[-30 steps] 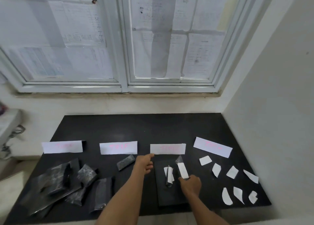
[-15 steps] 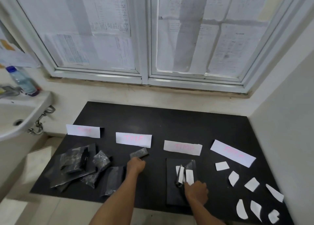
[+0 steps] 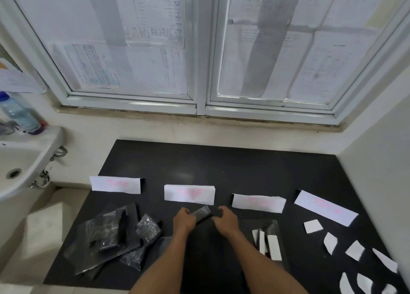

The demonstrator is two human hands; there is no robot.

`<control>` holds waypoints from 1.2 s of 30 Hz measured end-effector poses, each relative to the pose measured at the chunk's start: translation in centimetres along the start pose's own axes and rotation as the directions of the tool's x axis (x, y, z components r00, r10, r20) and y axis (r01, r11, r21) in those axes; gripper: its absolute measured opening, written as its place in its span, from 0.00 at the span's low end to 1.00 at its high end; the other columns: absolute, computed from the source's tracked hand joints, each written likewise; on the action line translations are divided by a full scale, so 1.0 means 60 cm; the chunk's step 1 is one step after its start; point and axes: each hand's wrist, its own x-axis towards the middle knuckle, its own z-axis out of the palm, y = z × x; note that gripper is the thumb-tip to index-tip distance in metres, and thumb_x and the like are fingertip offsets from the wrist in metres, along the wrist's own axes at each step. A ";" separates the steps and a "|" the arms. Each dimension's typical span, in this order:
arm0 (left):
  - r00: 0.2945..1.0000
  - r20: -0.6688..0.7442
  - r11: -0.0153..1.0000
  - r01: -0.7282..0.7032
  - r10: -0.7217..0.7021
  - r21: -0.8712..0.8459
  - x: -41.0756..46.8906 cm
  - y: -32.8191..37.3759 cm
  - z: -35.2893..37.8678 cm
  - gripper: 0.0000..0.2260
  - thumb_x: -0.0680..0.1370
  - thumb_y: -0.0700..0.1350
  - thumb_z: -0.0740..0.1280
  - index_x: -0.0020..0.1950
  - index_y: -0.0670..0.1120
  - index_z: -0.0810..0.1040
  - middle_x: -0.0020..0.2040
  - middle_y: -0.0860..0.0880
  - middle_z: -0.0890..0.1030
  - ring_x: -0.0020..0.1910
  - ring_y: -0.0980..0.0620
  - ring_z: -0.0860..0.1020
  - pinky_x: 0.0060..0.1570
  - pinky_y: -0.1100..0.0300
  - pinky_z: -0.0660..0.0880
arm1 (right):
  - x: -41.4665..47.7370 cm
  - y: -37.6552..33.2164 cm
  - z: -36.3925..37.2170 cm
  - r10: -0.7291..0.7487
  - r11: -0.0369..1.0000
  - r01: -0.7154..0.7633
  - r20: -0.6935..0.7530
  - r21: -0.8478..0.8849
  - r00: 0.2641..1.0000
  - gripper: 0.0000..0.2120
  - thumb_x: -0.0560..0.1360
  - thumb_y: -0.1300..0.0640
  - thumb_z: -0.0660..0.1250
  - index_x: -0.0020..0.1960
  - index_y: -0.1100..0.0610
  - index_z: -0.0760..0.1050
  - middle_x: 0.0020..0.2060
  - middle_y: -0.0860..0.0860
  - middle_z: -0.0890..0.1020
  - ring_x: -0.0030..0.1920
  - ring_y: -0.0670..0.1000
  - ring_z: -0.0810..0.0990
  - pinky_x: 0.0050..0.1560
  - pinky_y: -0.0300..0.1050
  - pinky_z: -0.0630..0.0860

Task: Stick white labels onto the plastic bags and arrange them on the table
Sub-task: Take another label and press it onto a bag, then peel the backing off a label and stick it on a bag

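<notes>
A small dark plastic bag (image 3: 202,213) lies just below the second paper strip (image 3: 189,194). My left hand (image 3: 183,221) grips its left end and my right hand (image 3: 225,221) touches its right end. To the right, several bags with white labels (image 3: 274,247) rest on a dark sheet under the third strip (image 3: 258,202). A heap of unlabelled plastic bags (image 3: 115,233) sits at the left. Loose white labels (image 3: 355,250) are scattered at the right.
Several paper strips with pink writing run across the black table (image 3: 221,165), including the first (image 3: 115,183) and the fourth (image 3: 325,207). A white sink (image 3: 24,160) with a water bottle (image 3: 18,114) stands to the left. A wall closes off the right side.
My right hand left the labelled bags and moved left to the small bag. My left hand took hold of that bag's left end. The view shifted left and downward.
</notes>
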 end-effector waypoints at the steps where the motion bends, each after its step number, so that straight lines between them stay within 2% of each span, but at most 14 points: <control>1: 0.999 0.037 1.000 0.001 -0.001 -0.013 0.008 -0.005 -0.004 0.15 0.77 0.43 0.63 0.63 0.43 0.73 0.64 0.42 0.76 0.62 0.44 0.74 0.60 0.57 0.69 | 0.006 -0.013 0.011 0.015 1.000 -0.016 0.029 0.019 0.999 0.21 0.74 0.60 0.65 0.67 0.58 0.69 0.63 0.55 0.76 0.64 0.55 0.74 0.61 0.42 0.68; 5: 0.982 0.188 0.999 0.014 -0.007 -0.033 0.054 -0.029 -0.005 0.24 0.75 0.49 0.66 0.70 0.45 0.68 0.65 0.42 0.74 0.62 0.44 0.75 0.64 0.51 0.72 | 0.028 -0.037 0.047 0.035 0.996 -0.043 0.111 0.072 0.993 0.21 0.73 0.60 0.62 0.66 0.55 0.68 0.62 0.55 0.76 0.60 0.54 0.76 0.60 0.44 0.72; 8: 0.978 0.206 0.997 0.043 -0.029 -0.062 0.084 -0.051 0.002 0.26 0.70 0.52 0.67 0.66 0.47 0.69 0.62 0.43 0.76 0.59 0.43 0.76 0.61 0.49 0.75 | 0.026 -0.034 0.063 0.053 0.991 -0.070 0.137 0.118 0.989 0.21 0.74 0.61 0.64 0.66 0.55 0.68 0.62 0.54 0.76 0.54 0.49 0.75 0.52 0.39 0.70; 11: 0.981 0.179 0.986 0.103 -0.079 -0.129 0.078 -0.050 -0.003 0.21 0.67 0.48 0.66 0.59 0.46 0.72 0.56 0.42 0.78 0.54 0.43 0.78 0.50 0.55 0.77 | 0.021 -0.019 0.076 0.084 0.981 -0.093 0.057 0.172 0.995 0.25 0.72 0.61 0.66 0.68 0.55 0.67 0.63 0.53 0.76 0.59 0.51 0.75 0.57 0.39 0.71; 12: 0.978 0.186 0.983 0.125 -0.099 -0.137 0.071 -0.048 -0.006 0.19 0.68 0.46 0.65 0.58 0.44 0.74 0.55 0.41 0.79 0.51 0.43 0.79 0.44 0.58 0.77 | 0.016 -0.014 0.077 0.110 0.972 -0.114 0.031 0.204 0.993 0.24 0.73 0.61 0.66 0.68 0.55 0.68 0.61 0.53 0.77 0.59 0.51 0.75 0.58 0.39 0.71; 14: 0.969 0.212 0.980 0.152 -0.124 -0.125 0.062 -0.044 -0.011 0.14 0.68 0.43 0.67 0.52 0.43 0.79 0.51 0.40 0.81 0.46 0.45 0.79 0.36 0.60 0.75 | 0.006 -0.012 0.075 0.139 0.958 -0.127 -0.028 0.258 0.990 0.19 0.74 0.61 0.65 0.65 0.56 0.71 0.52 0.51 0.77 0.53 0.49 0.76 0.53 0.38 0.70; 16: 0.963 0.240 0.984 0.150 -0.123 -0.096 0.047 -0.032 -0.014 0.08 0.67 0.41 0.69 0.45 0.41 0.81 0.48 0.40 0.82 0.46 0.45 0.80 0.36 0.57 0.78 | -0.005 -0.011 0.066 0.154 0.945 -0.109 -0.125 0.307 0.980 0.18 0.74 0.59 0.67 0.63 0.56 0.72 0.50 0.51 0.77 0.50 0.48 0.75 0.52 0.39 0.71; 18: 0.958 0.265 0.987 0.137 -0.111 -0.083 0.031 -0.016 -0.012 0.04 0.70 0.39 0.71 0.44 0.41 0.80 0.48 0.40 0.81 0.46 0.45 0.80 0.40 0.54 0.81 | -0.017 -0.013 0.054 0.156 0.935 -0.080 -0.198 0.344 0.968 0.19 0.73 0.59 0.68 0.63 0.57 0.73 0.53 0.54 0.79 0.50 0.49 0.76 0.52 0.40 0.71; 21: 0.937 0.340 0.992 0.106 -0.077 -0.067 -0.005 0.017 -0.001 0.05 0.72 0.35 0.70 0.47 0.40 0.80 0.51 0.39 0.81 0.48 0.44 0.80 0.44 0.53 0.82 | -0.038 -0.017 0.020 0.118 0.936 -0.022 -0.255 0.351 0.960 0.18 0.73 0.60 0.67 0.62 0.58 0.74 0.53 0.54 0.80 0.52 0.50 0.78 0.48 0.36 0.71; 25: 0.904 0.428 0.983 0.063 0.016 -0.171 -0.062 0.067 0.033 0.07 0.75 0.30 0.66 0.49 0.39 0.75 0.50 0.39 0.79 0.50 0.41 0.80 0.36 0.56 0.81 | -0.063 -0.007 -0.042 0.043 0.953 0.056 -0.317 0.298 0.948 0.15 0.74 0.60 0.67 0.61 0.57 0.74 0.54 0.51 0.79 0.49 0.47 0.75 0.38 0.24 0.67; 29: 0.878 0.466 0.960 0.030 0.108 -0.279 -0.105 0.114 0.089 0.09 0.74 0.28 0.66 0.50 0.39 0.76 0.50 0.38 0.78 0.49 0.40 0.81 0.39 0.52 0.83 | -0.080 0.027 -0.108 0.030 0.954 0.086 -0.379 0.286 0.925 0.16 0.74 0.61 0.66 0.62 0.56 0.74 0.57 0.53 0.79 0.51 0.48 0.76 0.45 0.30 0.69; 32: 0.865 0.483 0.951 0.025 0.134 -0.309 -0.128 0.138 0.146 0.10 0.74 0.26 0.64 0.53 0.36 0.73 0.52 0.36 0.77 0.51 0.39 0.80 0.42 0.48 0.82 | -0.092 0.084 -0.165 0.051 0.955 0.080 -0.426 0.285 0.903 0.15 0.73 0.61 0.67 0.60 0.57 0.76 0.53 0.53 0.81 0.49 0.48 0.77 0.47 0.34 0.71; 34: 0.866 0.479 0.954 0.011 0.141 -0.300 -0.141 0.153 0.192 0.10 0.74 0.27 0.63 0.52 0.37 0.72 0.54 0.35 0.77 0.51 0.39 0.79 0.35 0.51 0.82 | -0.101 0.135 -0.204 0.081 0.959 0.054 -0.452 0.277 0.888 0.14 0.73 0.61 0.67 0.58 0.58 0.77 0.50 0.55 0.82 0.47 0.49 0.78 0.52 0.39 0.74; 36: 0.871 0.471 0.956 0.005 0.141 -0.294 -0.154 0.166 0.231 0.10 0.74 0.27 0.63 0.50 0.39 0.70 0.49 0.37 0.78 0.44 0.43 0.79 0.30 0.54 0.80 | -0.108 0.189 -0.237 0.144 0.958 -0.007 -0.462 0.287 0.875 0.13 0.73 0.61 0.67 0.57 0.59 0.78 0.50 0.55 0.82 0.50 0.52 0.80 0.54 0.41 0.74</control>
